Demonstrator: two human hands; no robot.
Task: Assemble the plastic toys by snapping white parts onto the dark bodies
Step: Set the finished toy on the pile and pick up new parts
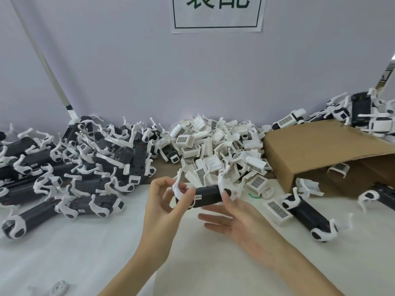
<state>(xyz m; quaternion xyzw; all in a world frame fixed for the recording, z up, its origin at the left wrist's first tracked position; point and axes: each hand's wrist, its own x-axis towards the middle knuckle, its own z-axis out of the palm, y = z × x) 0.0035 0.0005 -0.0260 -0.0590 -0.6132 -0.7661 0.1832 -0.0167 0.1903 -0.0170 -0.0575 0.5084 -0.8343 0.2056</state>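
Left hand point(164, 201) pinches the dark body point(206, 196) over bare cloth point(106, 242); right hand point(237, 223) spread, fingertips touching it; box point(316, 150) near right.

A brown cardboard box point(320, 150) lies tipped on its side at the far right of the white counter point(85, 253). A paper sign point(217, 14) with green characters hangs on the pale far wall point(128, 71).

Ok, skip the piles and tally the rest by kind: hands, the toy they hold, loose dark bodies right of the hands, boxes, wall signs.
Hands: 2, left hand and right hand
Held toy: 1
Loose dark bodies: 2
Cardboard box: 1
Wall sign: 1
Total: 7
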